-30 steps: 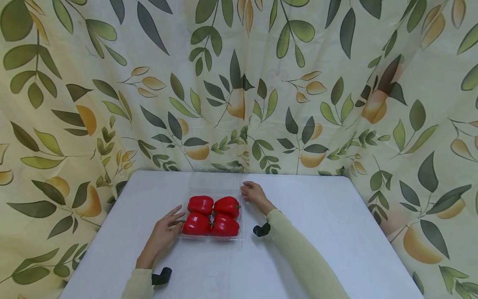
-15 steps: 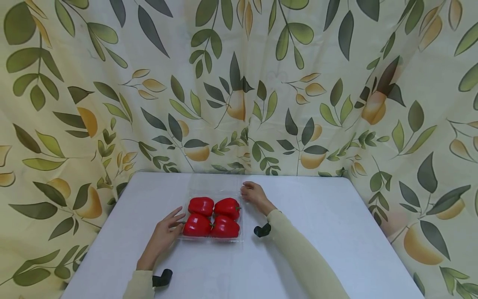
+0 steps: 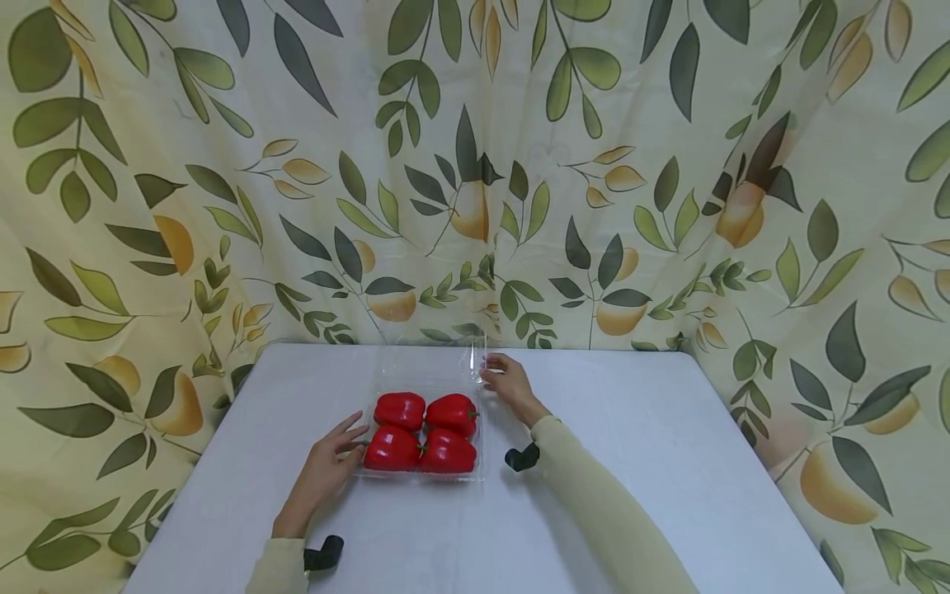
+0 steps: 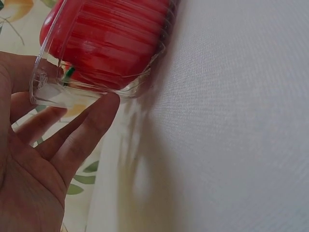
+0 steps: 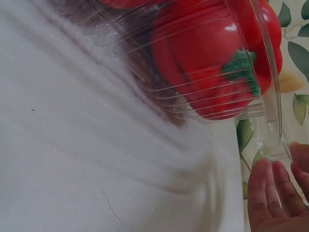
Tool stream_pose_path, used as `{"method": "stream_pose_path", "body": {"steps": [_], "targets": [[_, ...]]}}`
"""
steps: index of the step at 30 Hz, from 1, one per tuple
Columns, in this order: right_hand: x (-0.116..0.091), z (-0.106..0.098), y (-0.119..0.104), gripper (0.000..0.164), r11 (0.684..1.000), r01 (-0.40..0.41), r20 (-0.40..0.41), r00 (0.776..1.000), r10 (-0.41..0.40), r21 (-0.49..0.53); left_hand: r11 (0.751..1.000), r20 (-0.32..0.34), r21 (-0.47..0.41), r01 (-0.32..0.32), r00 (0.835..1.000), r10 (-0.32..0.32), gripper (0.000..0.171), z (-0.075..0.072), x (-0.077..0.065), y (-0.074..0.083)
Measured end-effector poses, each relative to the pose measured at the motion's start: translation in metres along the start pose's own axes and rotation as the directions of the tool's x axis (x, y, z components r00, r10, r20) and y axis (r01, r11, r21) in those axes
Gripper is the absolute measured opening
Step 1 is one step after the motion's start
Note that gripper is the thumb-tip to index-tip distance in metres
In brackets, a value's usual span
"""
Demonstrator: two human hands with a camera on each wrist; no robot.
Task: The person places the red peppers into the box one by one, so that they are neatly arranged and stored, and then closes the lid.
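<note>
Several shiny red bell peppers (image 3: 449, 451) with green stems lie in a clear plastic clamshell container (image 3: 481, 429) on the table. Its transparent lid (image 3: 430, 363) is swung back, away from the body, tilted up at the far side. My left hand (image 3: 330, 454) holds the container's near left edge; in the left wrist view one digit goes over the rim while a fingertip presses the ribbed wall from below. At the far right, my right hand (image 3: 508, 384) pinches the lid's edge between thumb and fingers, as the right wrist view shows.
A white table (image 3: 616, 462) lies under the container, its far edge close to a leaf-and-fruit patterned curtain (image 3: 519, 206). Black wrist mounts (image 3: 322, 553) stick out from both sleeves.
The right hand has risen slightly and the lid has tilted up with it. The left hand, the container body and the peppers stay in place.
</note>
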State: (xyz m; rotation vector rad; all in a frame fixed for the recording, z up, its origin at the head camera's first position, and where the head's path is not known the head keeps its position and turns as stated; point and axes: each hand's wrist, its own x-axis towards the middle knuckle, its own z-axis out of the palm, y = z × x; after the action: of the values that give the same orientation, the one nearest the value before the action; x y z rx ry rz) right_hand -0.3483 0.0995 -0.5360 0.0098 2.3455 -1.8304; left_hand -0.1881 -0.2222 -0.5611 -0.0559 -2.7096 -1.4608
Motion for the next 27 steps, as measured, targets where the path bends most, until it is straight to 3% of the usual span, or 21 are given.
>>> {"method": "stream_pose_path", "body": {"steps": [14,27], "targets": [[-0.003,-0.003,-0.008,0.027,0.998,0.002,-0.026,1.000,0.000,0.059,1.000,-0.004,0.013,-0.008,1.000,0.008,0.043,0.001,0.001,-0.002],[-0.012,-0.004,-0.010,0.027,0.998,0.014,-0.037,0.999,-0.012,0.064,1.000,-0.008,0.015,-0.016,1.000,0.017,0.041,0.000,0.000,0.002]]}}
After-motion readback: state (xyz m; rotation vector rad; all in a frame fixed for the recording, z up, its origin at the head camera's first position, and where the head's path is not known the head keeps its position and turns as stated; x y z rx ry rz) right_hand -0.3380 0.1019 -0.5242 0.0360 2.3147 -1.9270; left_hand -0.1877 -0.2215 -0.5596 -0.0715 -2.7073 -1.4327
